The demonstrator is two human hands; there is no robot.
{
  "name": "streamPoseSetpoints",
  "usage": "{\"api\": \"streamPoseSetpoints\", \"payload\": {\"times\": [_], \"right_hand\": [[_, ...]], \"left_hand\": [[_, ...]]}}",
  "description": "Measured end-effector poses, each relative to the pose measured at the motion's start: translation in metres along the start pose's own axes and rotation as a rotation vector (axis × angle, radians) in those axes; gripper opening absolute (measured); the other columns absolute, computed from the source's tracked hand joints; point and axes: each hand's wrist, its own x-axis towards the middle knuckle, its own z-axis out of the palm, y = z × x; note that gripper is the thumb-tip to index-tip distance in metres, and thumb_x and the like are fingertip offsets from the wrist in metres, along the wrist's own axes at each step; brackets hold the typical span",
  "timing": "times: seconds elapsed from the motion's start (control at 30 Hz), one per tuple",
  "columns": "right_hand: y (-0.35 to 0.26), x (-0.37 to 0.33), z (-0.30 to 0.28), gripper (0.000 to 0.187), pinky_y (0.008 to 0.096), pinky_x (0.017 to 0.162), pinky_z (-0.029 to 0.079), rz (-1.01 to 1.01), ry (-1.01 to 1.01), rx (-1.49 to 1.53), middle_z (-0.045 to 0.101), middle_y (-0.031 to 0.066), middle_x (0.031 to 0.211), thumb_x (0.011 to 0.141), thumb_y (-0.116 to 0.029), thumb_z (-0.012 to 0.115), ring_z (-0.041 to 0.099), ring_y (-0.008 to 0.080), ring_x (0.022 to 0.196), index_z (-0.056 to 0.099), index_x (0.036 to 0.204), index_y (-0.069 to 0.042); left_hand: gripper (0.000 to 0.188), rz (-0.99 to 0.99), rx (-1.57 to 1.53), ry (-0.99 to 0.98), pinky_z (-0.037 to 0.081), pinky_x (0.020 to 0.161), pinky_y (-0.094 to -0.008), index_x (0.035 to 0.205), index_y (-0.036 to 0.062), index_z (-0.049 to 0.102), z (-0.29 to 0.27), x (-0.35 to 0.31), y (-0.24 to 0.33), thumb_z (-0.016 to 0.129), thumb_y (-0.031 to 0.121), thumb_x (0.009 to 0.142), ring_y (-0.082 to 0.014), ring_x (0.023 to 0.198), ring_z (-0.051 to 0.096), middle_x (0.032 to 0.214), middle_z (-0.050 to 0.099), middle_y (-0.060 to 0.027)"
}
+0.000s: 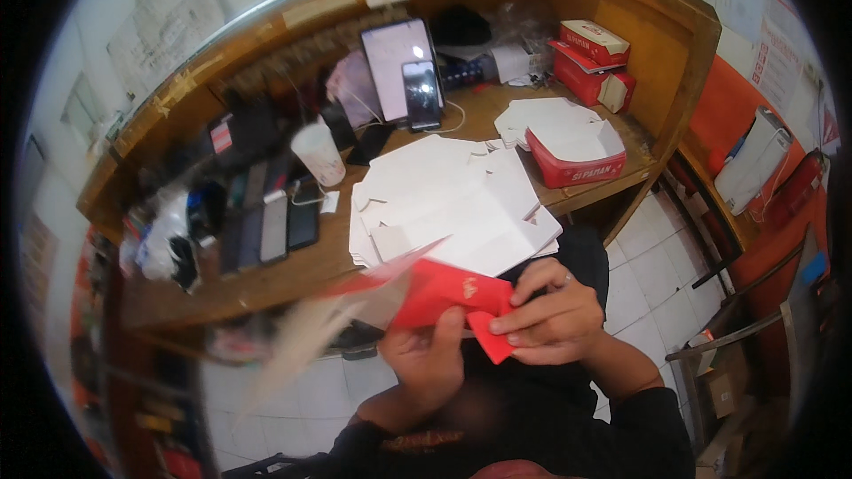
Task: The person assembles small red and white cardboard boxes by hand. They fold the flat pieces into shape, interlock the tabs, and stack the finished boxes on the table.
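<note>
Between my hands, in front of the table's edge, is a red and white folding food box, partly unfolded. My left hand grips its lower edge with the thumb against the red face. The fingers of my right hand pinch a red flap at the box's right end. The box's left part is smeared by motion. Just beyond it lies a stack of flat white box blanks with cut slots and tabs. To the right of the stack stands a red open box tray with a white inside.
Several phones lie at the table's left, near a white cup. A tablet and an upright phone stand at the back. Red boxes are piled in the right corner. A raised wooden rim surrounds the table.
</note>
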Motion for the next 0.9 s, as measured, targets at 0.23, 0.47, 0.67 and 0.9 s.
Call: {"api": "streamPoseSetpoints", "payload": {"times": [0.23,0.47,0.67,0.9], "right_hand": [[-0.034,-0.071,-0.019,0.017,0.0431,0.09,0.051,0.194,0.468,-0.364,0.077,0.0108,0.098,0.072,0.003,0.079,0.061,0.0271,0.094,0.066,0.076,-0.007],[-0.069,-0.146,-0.034,0.018,0.0421,0.094,0.047,0.41,0.87,-0.613,0.067,0.0122,0.119,0.087,-0.004,0.077,0.057,0.0244,0.109,0.061,0.078,-0.006],[-0.067,-0.168,-0.054,0.013,0.0396,0.104,0.049,0.586,1.067,-0.335,0.054,0.0208,0.148,0.088,-0.002,0.074,0.057,0.0291,0.127,0.062,0.092,-0.007],[-0.082,-0.241,-0.145,0.005,0.0313,0.09,0.051,1.008,1.307,-0.099,0.064,0.0013,0.101,0.101,-0.013,0.065,0.063,0.0135,0.097,0.062,0.101,-0.009]], "left_hand": [[0.012,-0.274,0.065,-0.33,0.055,0.076,-0.027,0.102,-0.0064,0.076,0.062,-0.019,-0.046,0.069,0.003,0.1,-0.0104,0.087,0.068,0.098,0.076,-0.0093],[0.019,-0.662,-0.228,-0.679,0.053,0.087,-0.025,0.112,-0.0061,0.074,0.097,-0.071,-0.093,0.063,0.008,0.105,-0.0098,0.1,0.065,0.111,0.073,-0.0089],[0.05,-0.75,-0.203,-1.114,0.042,0.112,-0.0335,0.151,-0.0017,0.047,0.095,-0.074,-0.123,0.058,0.02,0.108,-0.0245,0.136,0.053,0.153,0.051,-0.0199],[0.053,0.105,0.446,-1.885,0.034,0.121,-0.0443,0.147,0.0032,0.052,0.024,-0.041,-0.137,0.068,0.018,0.099,-0.0358,0.148,0.04,0.153,0.051,-0.0193]]}}
